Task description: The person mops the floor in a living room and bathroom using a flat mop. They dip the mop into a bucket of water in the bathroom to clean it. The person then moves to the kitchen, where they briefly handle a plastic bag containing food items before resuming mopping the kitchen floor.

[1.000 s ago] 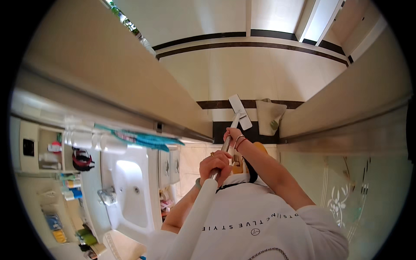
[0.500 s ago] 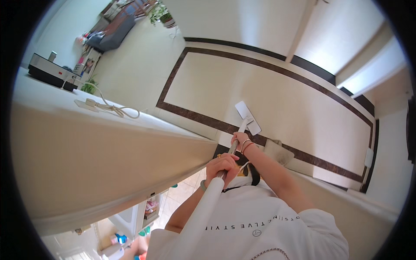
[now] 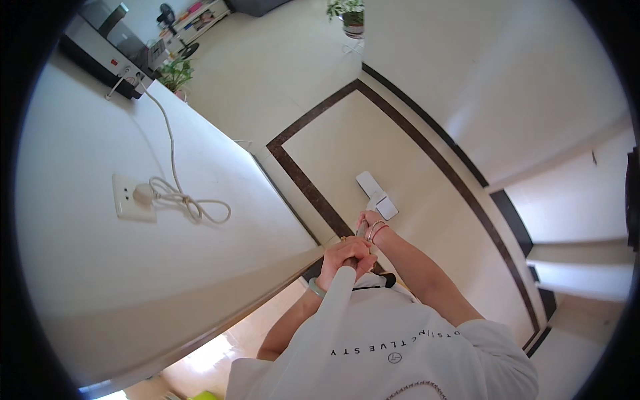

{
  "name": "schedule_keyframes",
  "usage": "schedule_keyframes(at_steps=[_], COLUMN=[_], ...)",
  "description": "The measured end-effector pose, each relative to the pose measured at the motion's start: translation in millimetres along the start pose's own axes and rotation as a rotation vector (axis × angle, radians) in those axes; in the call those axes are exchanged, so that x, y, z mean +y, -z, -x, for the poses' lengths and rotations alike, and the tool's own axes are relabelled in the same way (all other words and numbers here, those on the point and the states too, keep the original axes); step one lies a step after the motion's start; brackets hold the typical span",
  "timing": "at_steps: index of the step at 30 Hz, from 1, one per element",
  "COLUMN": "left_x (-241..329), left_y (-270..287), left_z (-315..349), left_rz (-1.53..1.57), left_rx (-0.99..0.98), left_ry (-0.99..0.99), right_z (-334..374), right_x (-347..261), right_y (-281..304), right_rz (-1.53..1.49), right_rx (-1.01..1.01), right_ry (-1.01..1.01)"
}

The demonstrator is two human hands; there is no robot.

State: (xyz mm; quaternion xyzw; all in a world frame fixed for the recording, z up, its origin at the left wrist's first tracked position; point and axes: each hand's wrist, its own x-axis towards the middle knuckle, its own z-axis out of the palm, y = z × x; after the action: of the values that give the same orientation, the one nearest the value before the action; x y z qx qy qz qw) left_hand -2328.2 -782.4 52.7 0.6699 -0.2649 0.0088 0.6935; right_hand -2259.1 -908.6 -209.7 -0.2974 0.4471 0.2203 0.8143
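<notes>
I hold a flat mop by its white pole [image 3: 335, 301], which slants from near my chest down toward the floor. My left hand [image 3: 345, 257], with a pale green bangle at the wrist, is closed round the upper part of the pole. Lower down, my right hand [image 3: 368, 221] grips the same pole, with bracelets on that wrist. Past my right hand the white rectangular mop head [image 3: 367, 183] lies on the cream tiled floor, inside the dark brown border strip [image 3: 303, 175].
To my left is a white wall [image 3: 220, 260] with a socket [image 3: 125, 198], a plug and a looped cable [image 3: 175, 153]. A grey-and-black appliance [image 3: 110, 57] stands at its far end. Potted plants [image 3: 350, 20], a black fan [image 3: 168, 19] and white doors and walls lie beyond.
My view has turned left and moved along the hall, so the socket wall looks nearer. The mop head has turned slightly relative to my hands; both hands keep their grip on the pole.
</notes>
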Motion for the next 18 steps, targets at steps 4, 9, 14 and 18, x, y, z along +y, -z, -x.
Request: schedule_keyframes(at_steps=[4, 9, 14, 18], left_x=[-15.4, -48.2, -87.9, -114.2], left_y=[-6.8, 13.0, 22.7, 39.2], left_z=[-93.1, -171.2, -273.0, -355.4], left_rz=[0.061, 0.286, 0.226, 0.114], left_rx=[0.037, 0.16, 0.144, 0.194], left_ry=[-0.054, 0.074, 0.07, 0.139], right_z=[-44.0, -36.3, -85.9, -121.9], right_x=[-96.8, -182.6, -281.8, -352.6], right_y=[-3.6, -91.1, -132.6, -193.0], right_rz=[0.15, 0.045, 0.059, 0.14], right_rx=[0.0, -0.004, -0.046, -0.019], right_ry=[0.081, 0.045, 0.029, -0.055])
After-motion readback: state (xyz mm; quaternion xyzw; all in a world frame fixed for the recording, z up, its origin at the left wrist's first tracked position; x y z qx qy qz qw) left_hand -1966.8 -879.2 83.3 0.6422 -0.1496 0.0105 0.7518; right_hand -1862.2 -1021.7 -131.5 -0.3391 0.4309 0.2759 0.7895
